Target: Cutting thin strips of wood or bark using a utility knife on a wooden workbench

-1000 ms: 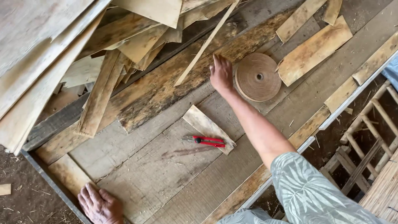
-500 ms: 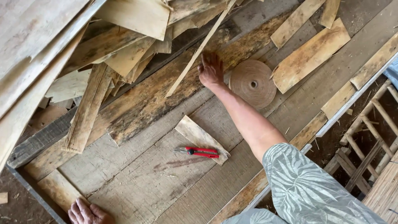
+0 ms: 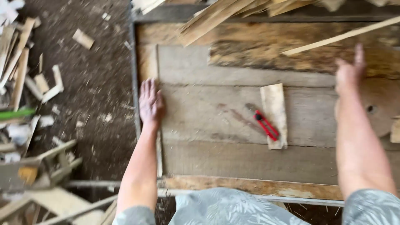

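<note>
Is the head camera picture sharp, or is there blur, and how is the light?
Head view: motion blur smears the whole frame, most at the right hand and the wood scraps on the ground; the red utility knife and left hand remain recognisable. Light is soft, even daylight, with no glare and only faint shadows.

I see a round coil of thin wood strip [image 3: 381, 109] lying flat on the desk [image 3: 233, 162], and a long slat [image 3: 341, 36] slanting above it.

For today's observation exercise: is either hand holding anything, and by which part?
Nothing is held: the left hand lies flat on the wooden table; the right hand reaches out open.
</note>
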